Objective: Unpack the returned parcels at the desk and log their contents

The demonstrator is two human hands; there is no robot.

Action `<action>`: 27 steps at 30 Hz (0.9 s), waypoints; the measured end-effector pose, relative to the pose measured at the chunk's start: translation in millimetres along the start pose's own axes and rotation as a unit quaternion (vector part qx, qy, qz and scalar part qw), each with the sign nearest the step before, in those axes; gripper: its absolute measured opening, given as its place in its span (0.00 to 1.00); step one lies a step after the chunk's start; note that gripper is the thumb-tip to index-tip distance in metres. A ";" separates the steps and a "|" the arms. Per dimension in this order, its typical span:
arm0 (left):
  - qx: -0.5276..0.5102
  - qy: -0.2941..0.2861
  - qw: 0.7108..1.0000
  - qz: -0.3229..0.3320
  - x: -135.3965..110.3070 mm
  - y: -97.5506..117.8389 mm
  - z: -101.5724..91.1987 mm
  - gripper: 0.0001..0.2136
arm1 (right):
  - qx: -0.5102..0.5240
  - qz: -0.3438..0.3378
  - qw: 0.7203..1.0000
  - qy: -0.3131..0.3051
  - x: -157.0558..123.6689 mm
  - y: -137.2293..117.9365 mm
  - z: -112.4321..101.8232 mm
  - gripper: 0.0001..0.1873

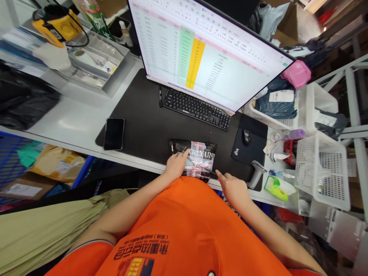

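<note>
A black plastic package [204,161] with white lettering and clear tape lies at the front edge of the desk, against the orange shirt. My left hand [176,165] grips its left side, with the index finger stretched over the top. At the lower right corner of the package is my right hand [234,188], its index finger pointing at the package and the other fingers curled. A thin dark line runs from that fingertip towards the package; what the right hand holds is too small to make out.
Behind the package are a keyboard [195,109] and a large monitor [207,50]. A phone [114,134] lies to the left. On the right are a mouse [246,136], a handheld scanner [257,174], a green tape dispenser [276,188] and white baskets [323,168].
</note>
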State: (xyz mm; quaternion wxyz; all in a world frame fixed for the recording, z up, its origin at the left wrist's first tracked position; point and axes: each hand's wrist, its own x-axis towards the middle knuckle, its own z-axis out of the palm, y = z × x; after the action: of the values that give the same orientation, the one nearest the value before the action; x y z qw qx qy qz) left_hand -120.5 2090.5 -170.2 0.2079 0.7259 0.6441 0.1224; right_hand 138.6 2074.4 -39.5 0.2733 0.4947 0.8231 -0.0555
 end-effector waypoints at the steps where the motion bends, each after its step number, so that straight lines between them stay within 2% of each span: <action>1: 0.034 -0.001 0.999 0.009 1.8 3.3 -1.0 0.24 | 0.005 -0.004 1.000 0.001 2.1 -4.4 1.5 0.25; 3: 0.072 -0.007 0.996 0.047 6.9 9.1 -3.4 0.20 | 0.014 -0.014 1.000 -0.003 7.1 -12.8 1.6 0.26; 7: 0.081 -0.027 0.987 0.134 25.3 15.4 -13.6 0.18 | 0.026 -0.014 1.000 -0.004 16.5 -19.7 -3.2 0.27; 12: 0.039 -0.046 0.961 0.271 60.7 3.4 -22.1 0.17 | 0.025 -0.018 1.000 -0.001 24.0 -19.3 -4.6 0.28; 16: 0.002 -0.111 0.955 0.275 75.7 -11.6 -12.8 0.13 | 0.025 -0.031 0.999 -0.004 28.1 -22.9 -4.6 0.28; 20: 0.012 -0.108 0.959 0.264 73.1 -14.2 -4.7 0.09 | 0.023 -0.042 0.999 -0.008 31.9 -20.4 -11.0 0.28; 27: 0.061 -0.124 0.955 0.261 69.2 -11.2 -4.6 0.07 | 0.014 -0.075 0.997 -0.016 43.9 -23.9 -38.1 0.24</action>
State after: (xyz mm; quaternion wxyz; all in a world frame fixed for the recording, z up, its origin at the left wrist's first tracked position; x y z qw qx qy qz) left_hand -122.7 2160.4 -177.5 0.2026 0.8896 0.4071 0.0418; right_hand 87.5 2110.6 -33.8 0.2750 0.4343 0.8524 -0.0956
